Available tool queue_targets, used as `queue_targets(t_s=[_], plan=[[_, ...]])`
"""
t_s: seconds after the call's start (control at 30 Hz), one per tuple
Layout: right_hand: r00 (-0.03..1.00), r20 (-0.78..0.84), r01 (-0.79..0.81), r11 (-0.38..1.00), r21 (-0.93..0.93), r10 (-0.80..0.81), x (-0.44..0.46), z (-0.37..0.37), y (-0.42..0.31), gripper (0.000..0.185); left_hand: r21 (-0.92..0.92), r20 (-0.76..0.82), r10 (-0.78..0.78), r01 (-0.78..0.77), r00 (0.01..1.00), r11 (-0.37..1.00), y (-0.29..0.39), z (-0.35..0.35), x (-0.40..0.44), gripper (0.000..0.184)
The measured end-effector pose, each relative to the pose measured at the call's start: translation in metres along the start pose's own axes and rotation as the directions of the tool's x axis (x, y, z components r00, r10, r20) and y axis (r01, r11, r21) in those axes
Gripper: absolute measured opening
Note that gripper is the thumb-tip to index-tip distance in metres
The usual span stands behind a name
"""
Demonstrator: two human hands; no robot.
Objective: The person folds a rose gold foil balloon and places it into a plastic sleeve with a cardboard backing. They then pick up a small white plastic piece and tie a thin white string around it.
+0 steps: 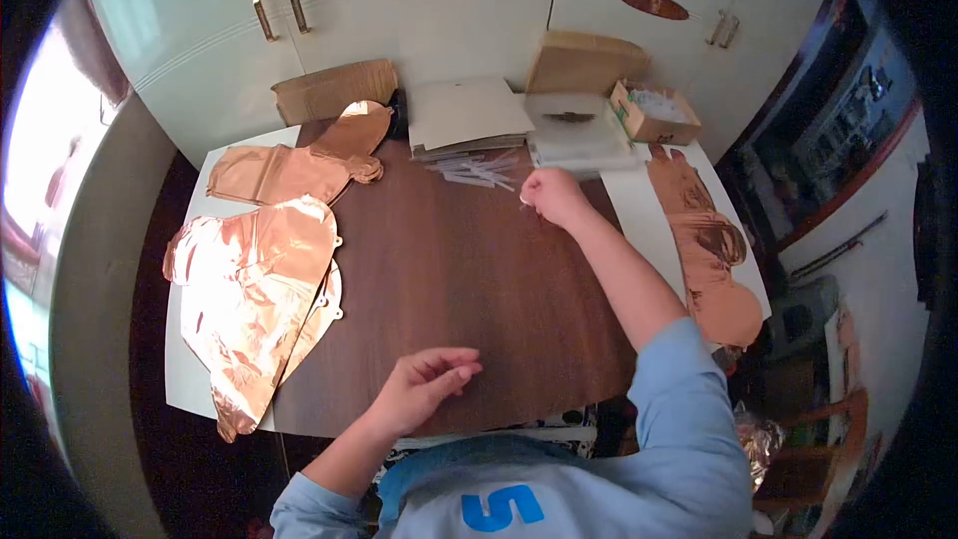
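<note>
My right hand [555, 198] reaches over the far part of the brown table [449, 279], close to a loose pile of clear plastic straws [473, 172]. Its fingers are pinched together, and a small pale edge shows at the fingertips, too small to name. Near the table's front edge hovers my left hand [431, 385], fingers loosely bent, a gap between them and the thumb, nothing visible in it. Flat rose-gold foil balloons [264, 289] lie in a pile to the left of both hands.
Behind the straws stands a stack of white cards [467, 118]. Next to it are clear plastic bags [579, 130] and a small cardboard box [656, 114] with clear pieces inside. More foil balloons [704, 250] lie along the right edge. White cabinets [399, 30] close off the back.
</note>
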State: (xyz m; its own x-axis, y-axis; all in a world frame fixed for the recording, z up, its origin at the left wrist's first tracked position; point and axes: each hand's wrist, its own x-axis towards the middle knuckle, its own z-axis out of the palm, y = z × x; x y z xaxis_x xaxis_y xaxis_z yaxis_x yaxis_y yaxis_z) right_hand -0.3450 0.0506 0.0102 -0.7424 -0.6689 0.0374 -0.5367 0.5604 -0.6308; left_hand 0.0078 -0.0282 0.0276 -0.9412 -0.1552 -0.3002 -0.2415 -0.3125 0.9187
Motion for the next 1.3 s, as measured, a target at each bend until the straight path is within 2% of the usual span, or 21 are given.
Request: queue_targets(t_s=[0.03,0.13,0.23,0.33,0.53,0.63,0.73,0.8,0.83,0.9,0.97,1.0,1.03,1.07,1.1,1.13,1.2,1.23,1.3], plan=[[0.996,-0.071,0.040,0.983,-0.181,-0.053,0.015,0.004,-0.001,0.008,0.024,0.008,0.001,-0.001,1.000,1.000,0.003,0.002,-0.003,0.028],[0.991,-0.132,-0.075,0.951,-0.298,0.037,0.048,0.018,-0.006,0.015,0.038,-0.002,-0.019,0.019,1.000,0.999,0.002,0.000,-0.009,0.027],[0.994,-0.106,-0.058,0.938,-0.342,0.023,0.073,0.025,-0.010,0.014,0.037,-0.020,-0.027,0.028,0.999,0.999,0.008,-0.002,-0.016,0.027],[0.988,-0.153,-0.019,0.962,-0.272,-0.023,0.082,0.027,-0.011,0.014,0.002,-0.029,-0.005,0.006,1.000,1.000,0.005,-0.004,-0.021,0.026],[0.993,-0.105,0.017,0.925,-0.380,-0.061,0.095,0.019,0.000,0.016,-0.019,-0.032,-0.021,0.021,0.999,1.000,0.001,-0.006,-0.023,0.026],[0.995,-0.083,0.019,0.926,-0.378,-0.055,0.090,0.011,0.001,0.017,-0.029,-0.030,-0.004,0.003,1.000,1.000,0.001,-0.004,-0.025,0.026],[0.988,-0.133,0.039,0.963,-0.267,-0.076,0.087,0.007,0.008,0.017,-0.020,-0.041,-0.001,0.000,0.999,1.000,0.005,-0.003,-0.028,0.026],[0.958,-0.232,0.134,0.979,-0.152,-0.167,0.077,0.000,0.017,0.019,0.008,-0.057,-0.022,0.023,0.998,1.000,0.010,-0.004,-0.035,0.026],[0.937,-0.282,0.184,0.978,-0.100,-0.205,0.066,-0.005,0.013,0.021,0.019,-0.005,-0.039,0.039,0.999,0.999,0.011,-0.006,-0.041,0.026],[0.895,-0.356,0.204,0.956,-0.212,-0.270,0.027,-0.021,-0.006,0.018,0.043,0.094,-0.076,0.073,0.993,0.996,0.010,-0.013,-0.058,0.025],[0.914,-0.252,0.282,0.944,-0.169,-0.318,-0.042,-0.040,-0.045,0.016,0.211,0.322,-0.062,-0.008,0.945,0.977,-0.003,-0.024,-0.075,0.024],[0.892,-0.192,0.392,0.911,-0.124,-0.410,-0.075,-0.040,-0.051,0.018,0.282,0.427,-0.071,-0.058,0.902,0.958,-0.010,-0.029,-0.082,0.024],[0.941,0.008,0.337,0.941,0.001,-0.337,-0.119,-0.044,-0.067,0.019,0.358,0.428,-0.142,-0.023,0.893,0.933,-0.021,-0.034,-0.088,0.024],[0.948,0.068,0.315,0.949,-0.027,-0.312,-0.131,-0.035,-0.068,0.018,0.467,0.360,-0.166,-0.023,0.918,0.884,-0.041,-0.040,-0.092,0.024],[0.832,0.352,0.384,0.903,0.190,-0.428,-0.171,-0.034,-0.076,0.017,0.571,0.291,-0.186,-0.015,0.938,0.821,-0.066,-0.050,-0.089,0.024],[0.616,0.564,0.353,0.832,0.427,-0.551,-0.222,-0.030,-0.081,0.017,0.665,0.218,-0.216,0.017,0.952,0.746,-0.090,-0.055,-0.093,0.023],[0.465,0.703,0.271,0.842,0.466,-0.538,-0.271,0.010,-0.068,0.018,0.683,-0.150,-0.320,0.333,0.935,0.651,-0.110,-0.054,-0.082,0.030],[0.465,0.747,0.333,0.876,0.349,-0.474,-0.285,0.034,-0.058,0.020,0.893,-0.044,0.068,0.008,0.997,0.449,-0.151,-0.071,-0.077,0.030],[0.663,0.714,0.119,0.973,0.196,-0.225,-0.311,0.086,-0.033,0.022,0.846,-0.084,0.015,0.063,0.996,0.530,-0.182,-0.076,-0.065,0.033]])
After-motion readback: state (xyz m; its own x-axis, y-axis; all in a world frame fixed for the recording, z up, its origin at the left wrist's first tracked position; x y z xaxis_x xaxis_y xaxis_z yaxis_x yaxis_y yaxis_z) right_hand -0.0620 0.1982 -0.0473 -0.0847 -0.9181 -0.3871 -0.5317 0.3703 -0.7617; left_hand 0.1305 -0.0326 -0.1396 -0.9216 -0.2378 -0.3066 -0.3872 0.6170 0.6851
